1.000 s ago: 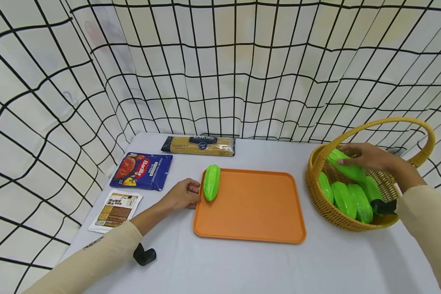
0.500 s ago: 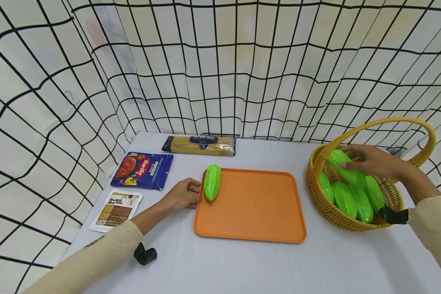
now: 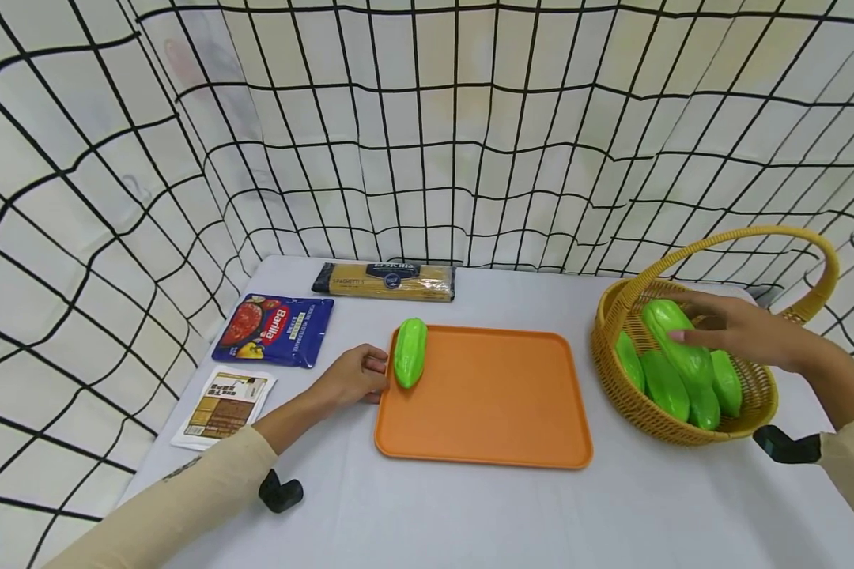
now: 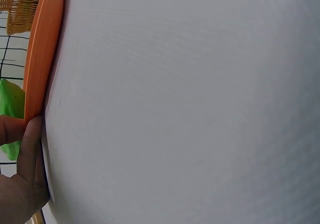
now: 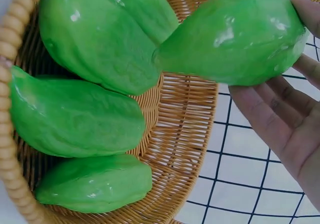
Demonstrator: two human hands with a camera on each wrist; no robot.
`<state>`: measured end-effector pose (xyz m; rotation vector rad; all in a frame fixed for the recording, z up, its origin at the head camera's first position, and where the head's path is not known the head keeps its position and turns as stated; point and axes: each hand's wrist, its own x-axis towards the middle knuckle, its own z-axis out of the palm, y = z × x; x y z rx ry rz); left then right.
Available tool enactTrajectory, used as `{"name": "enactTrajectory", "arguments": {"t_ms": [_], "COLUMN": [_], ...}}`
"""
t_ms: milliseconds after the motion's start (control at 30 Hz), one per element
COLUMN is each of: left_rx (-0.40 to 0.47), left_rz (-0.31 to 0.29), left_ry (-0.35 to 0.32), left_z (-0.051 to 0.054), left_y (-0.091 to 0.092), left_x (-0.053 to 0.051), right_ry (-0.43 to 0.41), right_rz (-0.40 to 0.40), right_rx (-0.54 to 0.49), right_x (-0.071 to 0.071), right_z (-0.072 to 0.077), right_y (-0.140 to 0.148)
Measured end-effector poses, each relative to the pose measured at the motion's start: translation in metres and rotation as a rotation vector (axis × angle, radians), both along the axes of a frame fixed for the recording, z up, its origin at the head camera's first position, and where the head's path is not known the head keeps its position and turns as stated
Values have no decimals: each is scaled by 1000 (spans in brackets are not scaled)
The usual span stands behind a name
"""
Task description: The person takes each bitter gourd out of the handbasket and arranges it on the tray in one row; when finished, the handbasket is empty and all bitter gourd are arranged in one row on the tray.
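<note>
My left hand [image 3: 352,378] pinches the left rim of an orange tray [image 3: 498,399]. In the left wrist view its thumb [image 4: 11,130] lies on one side of the rim and its fingers on the other. One green papaya [image 3: 409,354] lies along the tray's left side, close to that hand. Over the wicker basket [image 3: 614,399] on the right, my right hand [image 3: 757,332] grips another green papaya [image 5: 235,39] by its thick end. Its narrow end points down toward the other papayas [image 5: 80,116] in the basket; whether it touches them I cannot tell.
An arched handle [image 3: 747,235] rises over the basket. Left of the tray lie a blue Barilla pouch [image 3: 273,330] and a white-brown packet [image 3: 224,405]. A spaghetti pack [image 3: 391,282] lies behind the tray. Black netting over white cloth [image 3: 455,158] surrounds the table.
My right hand has drawn the gripped papaya a little toward me and tilted it up, away from the basket's back wall. My left hand and the tray stay in place.
</note>
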<state>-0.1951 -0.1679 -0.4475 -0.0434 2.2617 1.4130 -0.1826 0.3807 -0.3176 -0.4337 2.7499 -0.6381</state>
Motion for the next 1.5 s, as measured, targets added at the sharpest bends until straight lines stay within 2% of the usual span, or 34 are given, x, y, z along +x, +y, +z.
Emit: {"name": "enactTrajectory", "arguments": {"t_ms": [400, 533, 833, 1033, 1200, 1267, 1500], "left_rx": [-8, -6, -7, -6, -6, -5, -4], "left_rz": [2, 6, 1, 1, 1, 3, 7], "left_ry": [4, 4, 6, 5, 7, 5, 6], "left_z": [-1, -1, 0, -1, 0, 0, -1], "left_y": [-1, -1, -1, 1, 0, 0, 1], "left_x": [0, 0, 0, -1, -1, -1, 0], "right_ry": [14, 11, 41, -7, -28, -63, -165], "right_rz": [-4, 27, 116, 139, 194, 206, 172], "right_rx": [-69, -115, -148, -157, -215, -250, -273], "right_x": [19, 24, 29, 33, 30, 29, 24], "right_z": [0, -1, -8, -12, -19, -22, -31], "right_y": [-14, -23, -43, -63, -81, -88, -108]}}
